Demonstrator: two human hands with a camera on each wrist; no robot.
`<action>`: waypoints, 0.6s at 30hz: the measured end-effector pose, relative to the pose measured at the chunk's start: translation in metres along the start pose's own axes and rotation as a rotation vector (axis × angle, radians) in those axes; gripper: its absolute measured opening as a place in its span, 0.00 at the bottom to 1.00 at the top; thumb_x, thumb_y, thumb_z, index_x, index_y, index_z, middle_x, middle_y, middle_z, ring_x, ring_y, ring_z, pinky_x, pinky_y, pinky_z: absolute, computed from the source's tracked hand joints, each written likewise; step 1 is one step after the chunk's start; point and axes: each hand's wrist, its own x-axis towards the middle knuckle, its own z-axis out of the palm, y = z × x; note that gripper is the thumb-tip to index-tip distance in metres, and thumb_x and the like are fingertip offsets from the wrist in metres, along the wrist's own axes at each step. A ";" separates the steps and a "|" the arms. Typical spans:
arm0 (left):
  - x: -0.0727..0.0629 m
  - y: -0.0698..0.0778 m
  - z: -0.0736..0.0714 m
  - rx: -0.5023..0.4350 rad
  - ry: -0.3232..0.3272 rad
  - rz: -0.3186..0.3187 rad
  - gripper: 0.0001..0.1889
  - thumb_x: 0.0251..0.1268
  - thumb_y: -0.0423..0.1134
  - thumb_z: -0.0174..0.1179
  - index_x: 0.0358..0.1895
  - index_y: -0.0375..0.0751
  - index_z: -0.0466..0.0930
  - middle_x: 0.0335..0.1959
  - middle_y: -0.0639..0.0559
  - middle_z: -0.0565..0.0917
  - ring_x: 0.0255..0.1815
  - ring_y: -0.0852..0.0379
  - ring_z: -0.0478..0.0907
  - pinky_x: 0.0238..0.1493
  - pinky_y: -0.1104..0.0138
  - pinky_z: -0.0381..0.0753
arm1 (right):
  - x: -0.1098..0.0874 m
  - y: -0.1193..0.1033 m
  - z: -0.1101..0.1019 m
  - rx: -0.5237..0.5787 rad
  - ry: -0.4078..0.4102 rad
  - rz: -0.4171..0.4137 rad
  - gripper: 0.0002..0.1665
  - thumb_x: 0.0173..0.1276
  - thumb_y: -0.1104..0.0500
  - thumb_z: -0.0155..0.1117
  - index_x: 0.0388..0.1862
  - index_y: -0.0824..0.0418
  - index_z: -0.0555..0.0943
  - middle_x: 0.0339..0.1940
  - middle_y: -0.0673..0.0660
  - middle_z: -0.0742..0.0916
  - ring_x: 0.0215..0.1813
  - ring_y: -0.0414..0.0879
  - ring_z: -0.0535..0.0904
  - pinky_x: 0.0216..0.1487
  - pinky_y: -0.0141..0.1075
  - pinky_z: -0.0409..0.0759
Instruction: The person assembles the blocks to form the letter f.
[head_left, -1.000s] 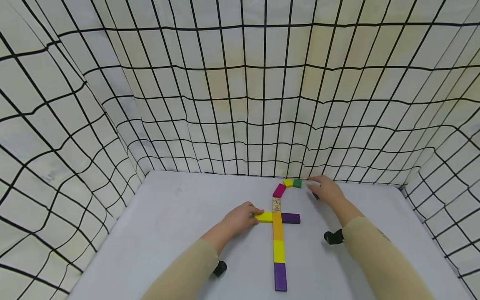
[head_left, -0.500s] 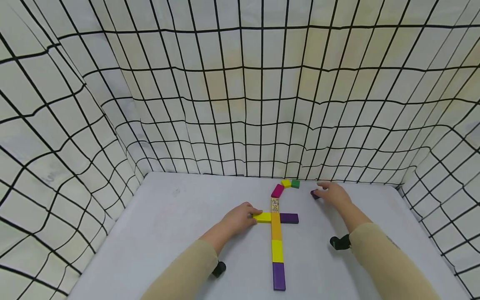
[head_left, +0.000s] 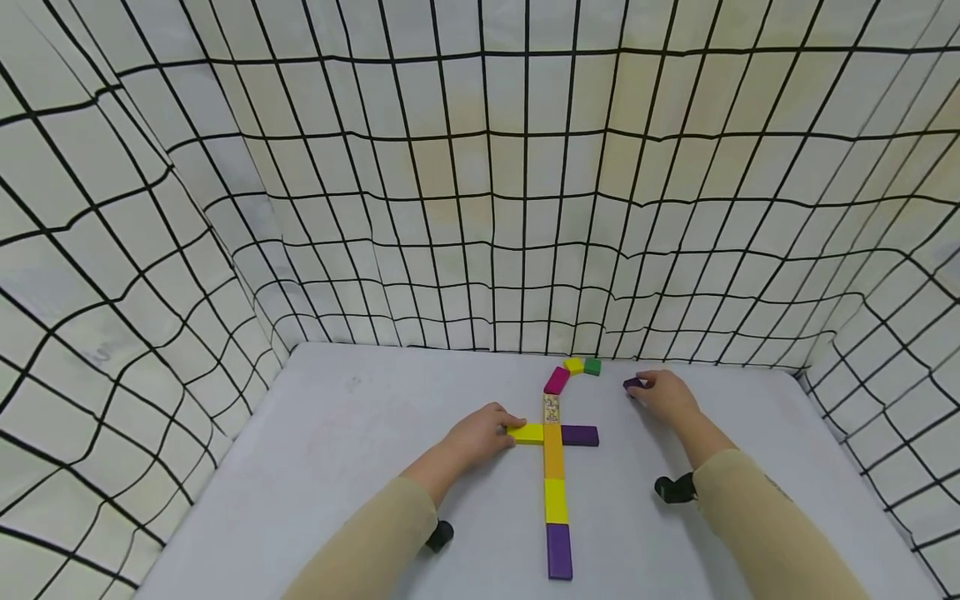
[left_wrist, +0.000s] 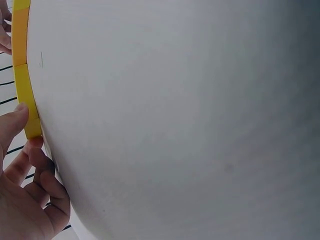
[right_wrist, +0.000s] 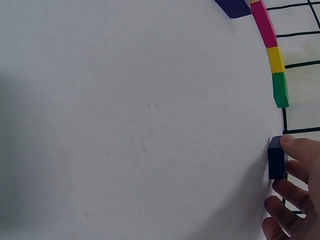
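Observation:
In the head view, my left hand holds the outer end of a yellow block, thumb on one side and fingers at the tip. That block meets an orange block, with a purple block on the opposite side. My right hand pinches a small dark purple block between thumb and fingers. In the right wrist view this purple block is apart from the green block that ends the curved row.
Below the orange block lie a yellow block and a purple block. Above it come a patterned block, a pink block and a small yellow block. A black grid net borders the white table.
The right hand has moved away from the green block to the right and taken the small purple block between its fingers. The left hand stays at the yellow block.

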 end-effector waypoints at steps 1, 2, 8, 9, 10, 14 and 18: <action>0.000 0.000 0.000 -0.001 -0.001 0.003 0.18 0.68 0.42 0.64 0.60 0.58 0.83 0.54 0.54 0.77 0.53 0.54 0.75 0.61 0.57 0.75 | 0.000 0.000 0.000 0.001 0.004 0.002 0.32 0.71 0.51 0.63 0.68 0.68 0.73 0.59 0.71 0.80 0.60 0.65 0.74 0.62 0.58 0.70; 0.000 0.001 0.000 0.000 -0.001 0.002 0.18 0.68 0.42 0.64 0.60 0.58 0.83 0.54 0.54 0.77 0.54 0.54 0.75 0.61 0.57 0.75 | 0.000 0.001 0.001 0.002 0.007 0.004 0.32 0.72 0.51 0.63 0.68 0.68 0.73 0.58 0.70 0.80 0.60 0.65 0.74 0.62 0.57 0.70; -0.002 0.004 0.000 0.014 0.009 0.009 0.18 0.68 0.42 0.64 0.61 0.58 0.82 0.54 0.55 0.77 0.53 0.55 0.75 0.61 0.58 0.75 | 0.001 0.000 0.002 0.022 0.023 -0.012 0.29 0.72 0.53 0.62 0.65 0.69 0.75 0.60 0.71 0.80 0.62 0.66 0.73 0.62 0.58 0.70; -0.002 0.004 0.000 0.016 0.011 0.012 0.18 0.68 0.42 0.63 0.61 0.58 0.82 0.53 0.55 0.77 0.53 0.55 0.75 0.61 0.58 0.75 | 0.001 0.000 0.002 0.027 0.026 -0.016 0.29 0.73 0.53 0.61 0.65 0.69 0.75 0.60 0.71 0.80 0.62 0.66 0.73 0.62 0.58 0.70; -0.003 0.004 0.000 0.018 0.012 0.014 0.18 0.68 0.42 0.63 0.61 0.57 0.82 0.53 0.55 0.77 0.53 0.55 0.75 0.61 0.58 0.75 | 0.001 0.000 0.002 0.032 0.026 -0.018 0.28 0.73 0.53 0.61 0.64 0.70 0.76 0.61 0.71 0.79 0.63 0.66 0.73 0.63 0.58 0.70; -0.003 0.005 0.000 0.025 0.012 0.012 0.18 0.69 0.42 0.63 0.61 0.57 0.82 0.53 0.55 0.77 0.52 0.55 0.75 0.60 0.58 0.75 | 0.003 -0.002 0.003 0.046 0.024 -0.023 0.28 0.73 0.53 0.61 0.64 0.69 0.76 0.62 0.71 0.78 0.64 0.66 0.71 0.64 0.58 0.68; -0.002 0.004 0.000 0.028 0.008 0.010 0.18 0.69 0.42 0.63 0.61 0.57 0.82 0.53 0.55 0.77 0.52 0.55 0.75 0.60 0.58 0.75 | 0.004 -0.006 0.006 0.065 0.020 -0.011 0.27 0.73 0.53 0.62 0.65 0.67 0.76 0.64 0.71 0.77 0.66 0.67 0.69 0.65 0.58 0.67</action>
